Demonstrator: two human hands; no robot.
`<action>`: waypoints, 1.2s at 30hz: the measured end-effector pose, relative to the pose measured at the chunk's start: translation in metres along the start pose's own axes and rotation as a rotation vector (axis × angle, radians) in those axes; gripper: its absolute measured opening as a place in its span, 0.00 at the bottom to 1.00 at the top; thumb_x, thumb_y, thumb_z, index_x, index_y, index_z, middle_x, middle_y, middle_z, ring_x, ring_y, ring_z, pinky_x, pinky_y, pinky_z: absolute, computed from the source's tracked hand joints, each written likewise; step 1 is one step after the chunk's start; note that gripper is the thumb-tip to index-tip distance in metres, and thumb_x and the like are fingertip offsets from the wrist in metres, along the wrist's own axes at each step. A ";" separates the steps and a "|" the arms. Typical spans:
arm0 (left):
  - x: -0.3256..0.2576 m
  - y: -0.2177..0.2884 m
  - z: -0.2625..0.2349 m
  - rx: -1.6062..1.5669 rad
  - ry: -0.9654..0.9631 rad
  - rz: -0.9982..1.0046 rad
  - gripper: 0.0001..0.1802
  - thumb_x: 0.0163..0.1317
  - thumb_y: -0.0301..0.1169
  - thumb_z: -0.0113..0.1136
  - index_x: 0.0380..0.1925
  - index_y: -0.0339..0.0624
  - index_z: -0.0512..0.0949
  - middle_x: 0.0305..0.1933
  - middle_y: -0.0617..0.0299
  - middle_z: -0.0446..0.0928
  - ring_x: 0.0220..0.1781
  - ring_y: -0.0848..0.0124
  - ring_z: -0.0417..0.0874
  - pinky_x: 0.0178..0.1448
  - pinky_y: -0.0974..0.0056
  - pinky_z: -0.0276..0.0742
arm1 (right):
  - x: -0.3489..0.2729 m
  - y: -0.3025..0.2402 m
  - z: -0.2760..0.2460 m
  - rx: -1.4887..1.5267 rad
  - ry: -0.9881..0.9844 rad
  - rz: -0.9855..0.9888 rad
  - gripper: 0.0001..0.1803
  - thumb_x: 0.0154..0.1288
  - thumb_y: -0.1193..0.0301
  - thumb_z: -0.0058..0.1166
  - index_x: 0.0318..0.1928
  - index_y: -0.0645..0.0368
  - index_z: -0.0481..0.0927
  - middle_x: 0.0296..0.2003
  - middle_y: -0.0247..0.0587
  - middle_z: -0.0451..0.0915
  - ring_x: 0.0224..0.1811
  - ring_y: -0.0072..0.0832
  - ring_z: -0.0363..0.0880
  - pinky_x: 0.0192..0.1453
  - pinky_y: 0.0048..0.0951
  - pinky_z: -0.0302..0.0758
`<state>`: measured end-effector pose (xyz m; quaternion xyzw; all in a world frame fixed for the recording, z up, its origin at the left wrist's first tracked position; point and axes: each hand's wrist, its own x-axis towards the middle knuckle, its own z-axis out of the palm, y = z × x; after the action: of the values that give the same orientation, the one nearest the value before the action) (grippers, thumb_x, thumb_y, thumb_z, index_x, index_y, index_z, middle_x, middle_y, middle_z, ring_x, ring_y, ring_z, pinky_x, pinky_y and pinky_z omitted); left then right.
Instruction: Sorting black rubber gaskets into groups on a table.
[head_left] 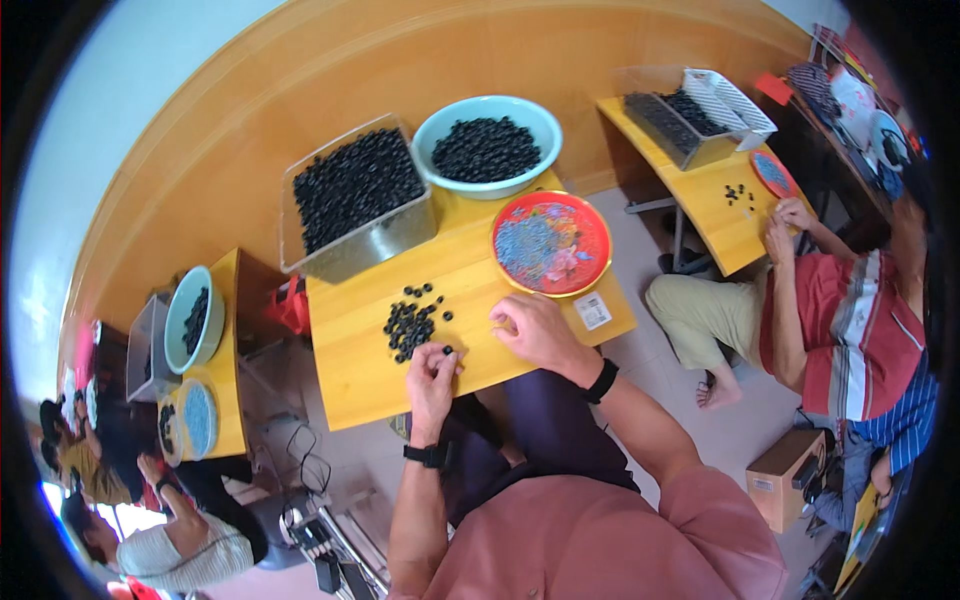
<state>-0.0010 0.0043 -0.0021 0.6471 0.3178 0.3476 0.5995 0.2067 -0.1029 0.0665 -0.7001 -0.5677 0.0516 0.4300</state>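
My left hand (432, 385) is closed at the table's near edge, with a small black round piece (448, 351) pinched at its fingertips. Just to the right, my right hand (540, 332) hovers over the yellow table (350, 380) with thumb and forefinger drawn together. Whatever they hold, if anything, is too small to make out. A loose pile of black round pieces (408, 328) lies beyond my left hand. Past my right hand sits a red plate (603, 250) with a flower pattern, bearing many tiny grey-blue parts (530, 245).
A clear bin (375, 245) and a pale blue basin (545, 178), both full of black pieces, stand at the table's back. A white label (592, 311) lies at its right edge. People work at a right-hand table (720, 225) and a left-hand one (228, 400).
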 end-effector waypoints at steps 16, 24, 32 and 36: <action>0.008 0.010 -0.003 -0.221 -0.069 -0.106 0.10 0.69 0.20 0.61 0.47 0.38 0.72 0.35 0.62 0.84 0.34 0.77 0.85 0.37 0.74 0.76 | -0.013 -0.031 0.063 0.056 0.011 -0.115 0.09 0.58 0.72 0.65 0.39 0.56 0.80 0.34 0.38 0.82 0.34 0.43 0.81 0.41 0.41 0.75; 0.004 0.004 0.001 -0.119 -0.024 -0.111 0.10 0.68 0.22 0.63 0.47 0.35 0.75 0.35 0.63 0.84 0.35 0.78 0.84 0.37 0.74 0.77 | -0.018 -0.011 0.076 0.106 0.006 -0.071 0.09 0.61 0.73 0.63 0.41 0.57 0.79 0.36 0.40 0.82 0.36 0.44 0.80 0.42 0.41 0.75; -0.001 0.013 0.001 0.212 -0.002 -0.054 0.10 0.64 0.26 0.69 0.43 0.35 0.81 0.30 0.66 0.82 0.31 0.82 0.79 0.37 0.72 0.77 | -0.015 -0.001 0.082 0.032 -0.021 -0.030 0.07 0.64 0.75 0.60 0.41 0.60 0.76 0.37 0.45 0.79 0.39 0.47 0.78 0.45 0.45 0.73; -0.002 0.022 0.005 0.252 -0.009 -0.065 0.10 0.63 0.26 0.69 0.42 0.34 0.80 0.28 0.71 0.78 0.30 0.84 0.74 0.35 0.74 0.74 | -0.016 -0.001 0.082 0.003 -0.028 -0.026 0.07 0.64 0.75 0.59 0.41 0.60 0.76 0.36 0.46 0.78 0.40 0.47 0.77 0.46 0.45 0.72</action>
<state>0.0018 -0.0017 0.0197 0.7083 0.3771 0.2825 0.5257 0.1550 -0.0720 0.0092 -0.6911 -0.5829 0.0568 0.4236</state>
